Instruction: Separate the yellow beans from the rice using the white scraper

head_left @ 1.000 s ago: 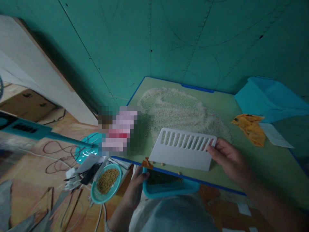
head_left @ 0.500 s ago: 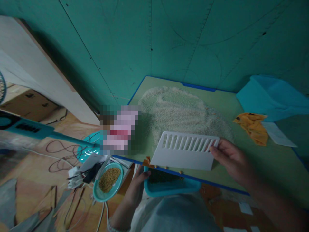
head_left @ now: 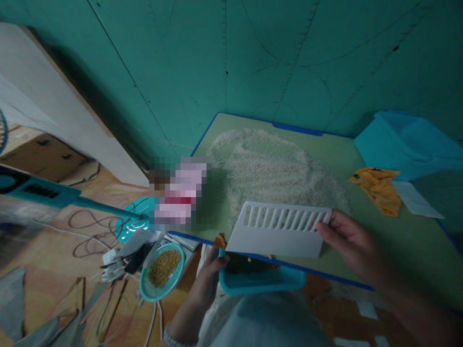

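Observation:
My right hand [head_left: 350,238] is closed on one end of a white slotted plastic scraper [head_left: 278,241], which is tilted at the table's near edge. Pale rice-like grains [head_left: 267,164] lie spread over the tabletop behind it. Below that edge, my left hand [head_left: 210,274] grips the left end of a teal plastic tray [head_left: 262,286]. Dark, small contents show in the tray, too dim to name. A couple of tan beans [head_left: 271,257] sit at the table edge above the tray.
The green table [head_left: 408,260] has a blue rim. On its right lie an orange cloth [head_left: 383,193], a white sheet [head_left: 419,200] and a turquoise bin [head_left: 405,144]. At lower left stands a bowl of tan beans [head_left: 164,267] near cables and a turquoise fan [head_left: 39,188].
The scraper has come slightly nearer the table's front edge and a little right. The tray has shifted slightly right with my left hand. Fewer beans show at the edge.

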Tool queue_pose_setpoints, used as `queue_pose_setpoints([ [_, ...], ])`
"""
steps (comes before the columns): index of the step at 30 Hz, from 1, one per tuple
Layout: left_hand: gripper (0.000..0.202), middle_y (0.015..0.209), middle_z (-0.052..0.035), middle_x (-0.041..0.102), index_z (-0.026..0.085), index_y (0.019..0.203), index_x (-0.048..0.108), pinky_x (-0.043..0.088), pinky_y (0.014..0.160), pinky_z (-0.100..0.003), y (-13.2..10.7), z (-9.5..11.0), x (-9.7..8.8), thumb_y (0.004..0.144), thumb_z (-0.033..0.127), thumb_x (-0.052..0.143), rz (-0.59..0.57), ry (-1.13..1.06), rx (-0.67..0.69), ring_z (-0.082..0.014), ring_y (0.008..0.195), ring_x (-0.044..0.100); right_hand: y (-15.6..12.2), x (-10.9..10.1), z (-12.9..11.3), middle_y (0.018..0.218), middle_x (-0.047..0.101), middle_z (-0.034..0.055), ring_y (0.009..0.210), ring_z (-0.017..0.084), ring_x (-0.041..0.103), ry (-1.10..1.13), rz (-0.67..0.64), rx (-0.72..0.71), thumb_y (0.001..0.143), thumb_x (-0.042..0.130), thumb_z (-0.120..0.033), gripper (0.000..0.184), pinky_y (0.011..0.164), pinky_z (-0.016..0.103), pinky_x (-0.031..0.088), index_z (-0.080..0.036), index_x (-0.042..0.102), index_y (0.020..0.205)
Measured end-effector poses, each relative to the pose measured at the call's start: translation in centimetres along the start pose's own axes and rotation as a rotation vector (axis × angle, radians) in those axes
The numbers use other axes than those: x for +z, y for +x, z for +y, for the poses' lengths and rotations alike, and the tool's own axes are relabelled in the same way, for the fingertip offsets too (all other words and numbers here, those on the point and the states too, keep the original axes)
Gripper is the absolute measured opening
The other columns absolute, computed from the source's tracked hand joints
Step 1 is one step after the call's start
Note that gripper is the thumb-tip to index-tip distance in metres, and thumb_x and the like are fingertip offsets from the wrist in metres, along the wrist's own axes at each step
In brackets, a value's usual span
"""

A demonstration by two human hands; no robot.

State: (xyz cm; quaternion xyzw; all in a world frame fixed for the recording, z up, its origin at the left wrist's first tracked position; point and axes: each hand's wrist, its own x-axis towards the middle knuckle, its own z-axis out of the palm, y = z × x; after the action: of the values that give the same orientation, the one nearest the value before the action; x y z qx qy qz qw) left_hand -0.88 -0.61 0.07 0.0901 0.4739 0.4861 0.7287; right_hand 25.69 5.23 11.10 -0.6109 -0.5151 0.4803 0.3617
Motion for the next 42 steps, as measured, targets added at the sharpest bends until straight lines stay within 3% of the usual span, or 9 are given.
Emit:
queue_pose_setpoints([
  [8,0.062,0.129,-0.0064,0.07,0.022,0.122,0.067,0.023,0.116,-0.043,0.0,-0.2,0.3,0.06,0.025,0.075,-0.01,0.032,0.038,-0.0354,0.14,0.038,-0.2,-1.5,0.4,0.075,0.074,0.0025,0.071,0.023,0.069,0.069,0.157,-0.015,0.075,0.071,-0.051,0.025,0.062,0.032,0.056,-0.028,0.069,0.084],
  [12,0.059,0.129,-0.006,0.07,0.022,0.119,0.069,0.026,0.115,-0.044,-0.1,-0.1,0.7,0.061,0.024,0.074,-0.024,0.055,0.048,-0.0363,0.138,0.041,-0.3,-2.4,1.3,0.075,0.075,0.0033,0.067,0.022,0.068,0.04,0.122,0.007,0.075,0.071,-0.051,0.026,0.058,0.031,0.056,-0.027,0.068,0.081],
  [16,0.056,0.121,-0.0045,0.074,0.025,0.116,0.071,0.03,0.113,-0.043,0.0,-0.2,0.7,0.061,0.026,0.075,-0.046,0.048,0.023,-0.0352,0.134,0.046,-0.8,-2.0,1.2,0.076,0.075,0.004,0.066,0.021,0.068,0.042,0.101,0.023,0.076,0.069,-0.053,0.027,0.056,0.029,0.055,-0.026,0.068,0.081],
  [22,0.061,0.121,-0.0058,0.074,0.024,0.118,0.07,0.03,0.112,-0.047,0.4,-0.8,0.2,0.058,0.027,0.079,0.0,0.041,0.066,-0.0369,0.135,0.044,-1.4,-0.6,0.0,0.076,0.075,0.0044,0.066,0.022,0.069,0.049,0.07,0.023,0.078,0.068,-0.052,0.027,0.059,0.03,0.057,-0.025,0.067,0.081],
  [31,0.054,0.119,-0.0087,0.075,0.02,0.109,0.074,0.028,0.113,-0.048,0.4,-0.7,0.4,0.055,0.027,0.08,0.017,0.07,0.061,-0.0408,0.136,0.041,-2.3,-0.3,0.4,0.079,0.075,0.0012,0.068,0.019,0.068,0.111,0.092,0.036,0.08,0.068,-0.048,0.021,0.059,0.026,0.054,-0.028,0.068,0.087],
  [37,0.049,0.117,-0.004,0.076,0.027,0.111,0.074,0.027,0.114,-0.051,-0.1,0.0,0.9,0.062,0.025,0.076,-0.045,0.035,0.04,-0.0386,0.134,0.044,-1.3,-1.0,0.0,0.076,0.075,-0.0004,0.07,0.018,0.068,0.143,0.168,0.017,0.071,0.076,-0.052,0.026,0.061,0.023,0.054,-0.03,0.07,0.082],
  [42,0.054,0.122,-0.0038,0.074,0.025,0.118,0.069,0.028,0.114,-0.047,-0.2,0.1,0.3,0.064,0.023,0.074,-0.026,0.002,0.038,-0.0354,0.135,0.045,-0.8,-1.8,-0.2,0.073,0.075,-0.0009,0.066,0.017,0.066,0.117,0.218,0.033,0.066,0.078,-0.055,0.028,0.057,0.023,0.053,-0.031,0.071,0.078],
])
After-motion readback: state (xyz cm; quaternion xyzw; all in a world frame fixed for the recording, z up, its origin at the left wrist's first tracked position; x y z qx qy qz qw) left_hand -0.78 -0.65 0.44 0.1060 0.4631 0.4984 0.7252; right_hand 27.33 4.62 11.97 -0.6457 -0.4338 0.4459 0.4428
